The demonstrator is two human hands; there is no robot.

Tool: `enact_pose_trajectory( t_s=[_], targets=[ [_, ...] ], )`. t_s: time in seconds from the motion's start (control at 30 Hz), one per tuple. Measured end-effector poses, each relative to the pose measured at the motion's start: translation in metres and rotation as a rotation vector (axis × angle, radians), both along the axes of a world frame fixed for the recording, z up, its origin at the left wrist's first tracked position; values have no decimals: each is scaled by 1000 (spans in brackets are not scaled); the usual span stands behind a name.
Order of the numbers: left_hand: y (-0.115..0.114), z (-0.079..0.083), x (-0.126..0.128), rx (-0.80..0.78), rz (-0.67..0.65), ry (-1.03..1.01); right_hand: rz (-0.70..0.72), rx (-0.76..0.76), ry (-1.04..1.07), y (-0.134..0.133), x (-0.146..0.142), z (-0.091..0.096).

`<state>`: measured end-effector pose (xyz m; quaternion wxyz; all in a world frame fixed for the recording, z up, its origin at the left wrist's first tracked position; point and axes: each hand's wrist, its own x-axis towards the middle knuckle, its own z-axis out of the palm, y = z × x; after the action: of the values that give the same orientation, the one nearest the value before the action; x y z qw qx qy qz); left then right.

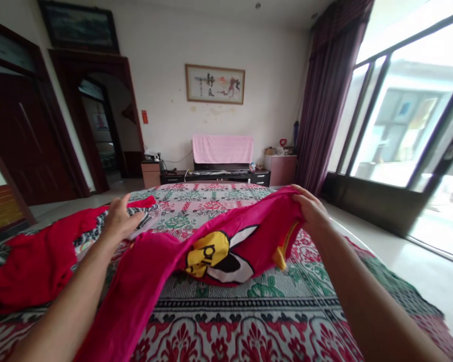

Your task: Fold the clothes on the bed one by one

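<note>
A bright pink top (pixel 154 261) with a yellow, white and black print stretches across the middle of the head view. My right hand (pixel 311 206) pinches its upper right corner and lifts that side off the patterned cover. The other end hangs slack and runs toward the bottom left. My left hand (pixel 123 218) hovers just beyond the slack part, thumb apart from the fingers, with nothing visible in it. Close to that hand, on the left, lies a heap with a red garment (pixel 41 261) and a black-and-white patterned cloth (pixel 94 231).
The patterned cover (pixel 196 327) lies over a wide surface with a rounded far edge. Behind it stands a low black cabinet (pixel 173 178) with a pink cloth (pixel 222 148) draped above. Glass doors (pixel 385 130) and a purple curtain (pixel 324 90) are on the right.
</note>
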<state>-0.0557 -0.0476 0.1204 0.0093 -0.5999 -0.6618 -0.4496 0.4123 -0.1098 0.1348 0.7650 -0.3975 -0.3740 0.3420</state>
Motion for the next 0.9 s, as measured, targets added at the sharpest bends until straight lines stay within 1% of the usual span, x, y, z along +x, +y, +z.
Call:
enact_pose_trajectory(
  t_s=[0.03, 0.07, 0.17, 0.2, 0.23, 0.3, 0.4, 0.53, 0.6, 0.67, 0.73, 0.77, 0.83, 0.9],
  targets=[
    [-1, -2, 4, -44, -33, 105, -20, -35, 35, 5, -3, -12],
    [-3, -2, 8, -117, -110, 139, -35, -73, 61, 10, -5, -25],
    [-13, 1, 24, -470, -479, 147, -42, -205, 111, 22, -4, -59],
    [-18, 1, 31, -579, -582, 176, -38, -238, 125, 25, -2, -67],
    [-22, 0, 39, -667, -658, 218, -34, -263, 137, 27, 0, -74],
    [-30, -3, 56, -799, -742, 300, -37, -290, 163, 30, 5, -83],
    [-43, -8, 81, -910, -778, 414, -40, -300, 189, 31, 10, -87],
    [-62, -12, 114, -970, -756, 613, -3, -283, 217, 30, 13, -87],
    [-71, -16, 129, -925, -717, 729, 0, -303, 230, 30, 14, -86],
    [-75, -20, 139, -823, -662, 820, 13, -335, 225, 29, 16, -85],
    [-74, -21, 139, -756, -634, 839, 43, -360, 183, 27, 17, -83],
    [-70, -21, 135, -751, -642, 823, 62, -377, 143, 25, 18, -81],
    [-60, -17, 122, -742, -659, 782, 99, -445, 23, 21, 18, -78],
    [-47, -12, 107, -644, -619, 753, 130, -546, -161, 16, 16, -75]
  ],
)
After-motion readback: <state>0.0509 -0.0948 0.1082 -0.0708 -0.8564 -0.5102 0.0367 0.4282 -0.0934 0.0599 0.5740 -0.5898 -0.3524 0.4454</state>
